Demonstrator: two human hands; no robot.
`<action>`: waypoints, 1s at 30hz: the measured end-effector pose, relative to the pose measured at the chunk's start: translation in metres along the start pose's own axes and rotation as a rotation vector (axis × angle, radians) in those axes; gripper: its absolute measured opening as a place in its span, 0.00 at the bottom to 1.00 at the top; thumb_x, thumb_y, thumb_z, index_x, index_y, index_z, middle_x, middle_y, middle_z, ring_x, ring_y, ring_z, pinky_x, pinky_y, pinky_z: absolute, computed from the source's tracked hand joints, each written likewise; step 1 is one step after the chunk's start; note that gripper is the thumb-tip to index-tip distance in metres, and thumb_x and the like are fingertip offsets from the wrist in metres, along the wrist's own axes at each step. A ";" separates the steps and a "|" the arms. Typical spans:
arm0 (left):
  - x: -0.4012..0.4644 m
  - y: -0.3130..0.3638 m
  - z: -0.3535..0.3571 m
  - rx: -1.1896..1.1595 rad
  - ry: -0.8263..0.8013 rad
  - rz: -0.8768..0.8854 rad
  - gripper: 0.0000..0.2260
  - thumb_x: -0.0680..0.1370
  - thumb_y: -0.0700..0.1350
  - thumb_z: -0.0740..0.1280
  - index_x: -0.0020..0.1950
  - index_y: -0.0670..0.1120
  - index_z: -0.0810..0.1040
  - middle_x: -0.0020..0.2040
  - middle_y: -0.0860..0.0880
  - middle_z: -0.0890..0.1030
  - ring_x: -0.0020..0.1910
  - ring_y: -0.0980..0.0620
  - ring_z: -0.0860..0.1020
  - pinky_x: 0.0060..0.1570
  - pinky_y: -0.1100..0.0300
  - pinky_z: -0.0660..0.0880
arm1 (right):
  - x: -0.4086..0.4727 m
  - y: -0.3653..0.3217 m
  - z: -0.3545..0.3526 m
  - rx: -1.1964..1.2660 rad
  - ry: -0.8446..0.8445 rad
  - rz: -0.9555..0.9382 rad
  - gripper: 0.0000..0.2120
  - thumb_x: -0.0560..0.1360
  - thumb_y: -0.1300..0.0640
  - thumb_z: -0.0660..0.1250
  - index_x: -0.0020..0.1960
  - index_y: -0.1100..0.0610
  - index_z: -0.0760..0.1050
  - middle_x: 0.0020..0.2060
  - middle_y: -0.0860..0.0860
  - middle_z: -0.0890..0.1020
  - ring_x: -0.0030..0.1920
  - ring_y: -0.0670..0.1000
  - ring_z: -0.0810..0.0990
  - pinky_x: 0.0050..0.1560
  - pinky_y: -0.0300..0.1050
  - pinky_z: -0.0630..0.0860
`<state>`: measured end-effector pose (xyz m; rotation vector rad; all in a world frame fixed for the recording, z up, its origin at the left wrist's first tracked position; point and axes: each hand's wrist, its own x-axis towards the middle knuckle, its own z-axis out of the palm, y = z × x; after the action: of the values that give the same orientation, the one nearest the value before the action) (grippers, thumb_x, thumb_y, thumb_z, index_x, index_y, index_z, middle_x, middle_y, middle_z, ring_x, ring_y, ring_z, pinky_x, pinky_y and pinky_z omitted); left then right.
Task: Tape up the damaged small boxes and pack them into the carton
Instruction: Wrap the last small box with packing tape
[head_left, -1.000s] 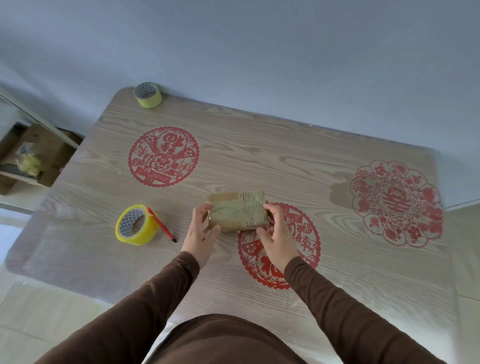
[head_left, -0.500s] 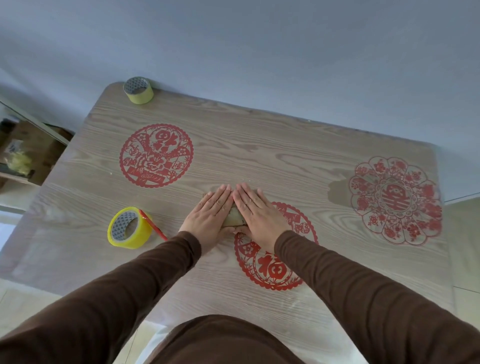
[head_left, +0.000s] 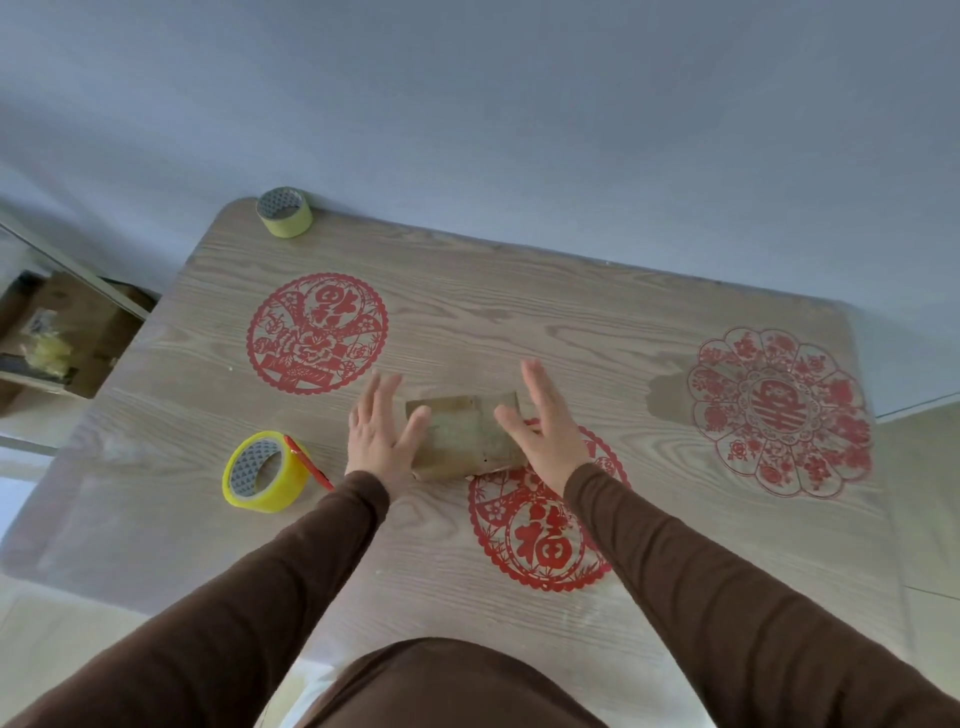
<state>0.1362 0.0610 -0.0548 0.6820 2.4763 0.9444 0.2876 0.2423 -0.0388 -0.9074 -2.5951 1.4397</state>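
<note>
Wood table (head_left: 519, 322): box (head_left: 462, 436) taped, left hand (head_left: 382, 434) and right hand (head_left: 543, 431) flat-fingered beside it (holding nothing), next a carton, unseen

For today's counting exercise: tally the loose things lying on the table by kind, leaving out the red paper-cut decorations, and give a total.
Rolls of yellow tape: 2, the near roll and the far roll
Small boxes: 1, the taped box
Red pens: 1, the pen
Total: 4
</note>
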 end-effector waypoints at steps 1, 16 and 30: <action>0.001 0.001 0.000 -0.175 -0.019 -0.227 0.28 0.81 0.63 0.56 0.77 0.49 0.66 0.78 0.44 0.64 0.77 0.47 0.61 0.75 0.52 0.56 | -0.003 -0.002 -0.002 0.146 0.029 0.137 0.39 0.78 0.31 0.53 0.83 0.48 0.49 0.82 0.50 0.53 0.81 0.48 0.51 0.78 0.46 0.49; -0.051 -0.009 0.044 -0.709 -0.062 -0.363 0.26 0.83 0.44 0.64 0.79 0.53 0.58 0.72 0.49 0.69 0.69 0.50 0.71 0.72 0.52 0.68 | -0.042 0.014 0.060 0.582 0.039 0.338 0.28 0.85 0.46 0.56 0.82 0.47 0.52 0.76 0.39 0.61 0.75 0.42 0.61 0.74 0.42 0.59; -0.045 -0.009 0.040 -0.290 -0.003 -0.328 0.19 0.79 0.57 0.68 0.64 0.50 0.69 0.55 0.49 0.78 0.53 0.48 0.78 0.52 0.53 0.76 | -0.016 0.023 0.050 0.203 0.115 0.275 0.27 0.82 0.38 0.58 0.77 0.49 0.67 0.70 0.48 0.74 0.71 0.48 0.71 0.72 0.45 0.67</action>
<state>0.1901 0.0496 -0.0804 0.1749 2.2869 1.1331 0.2962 0.2051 -0.0820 -1.3133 -2.2609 1.6205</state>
